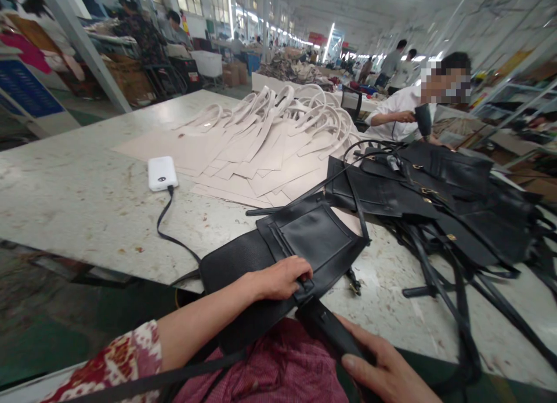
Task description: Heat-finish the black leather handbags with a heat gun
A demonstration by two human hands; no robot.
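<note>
1. Workshop hall: rows of benches and strip lights extend behind a pale, stained worktable [100, 153].
2. Table contents, far side: beige panels [243, 148] lie overlapped, with beige looped handles [322, 107] heaped on and behind them.
3. Table contents, right side: black bag parts [461, 200] with gold-coloured fittings are piled, straps trailing toward the near edge.
4. Table contents, left side: a white power bank [162, 173] is connected to a black cable [163, 223].
5. Workpiece: a black bag [315, 229] with a stitched front pocket spans the near table edge and my lap.
6. Left hand [282, 278]: my fingers are curled against the bag beside a small strap loop; I cannot tell whether they pinch it.
7. Right hand [383, 359]: I grasp a long black piece [328, 327], its far end just beside the loop; its type is unclear.
8. Opposite: a co-worker in white [391, 113] holds a black blower-like tool [423, 120].
</note>
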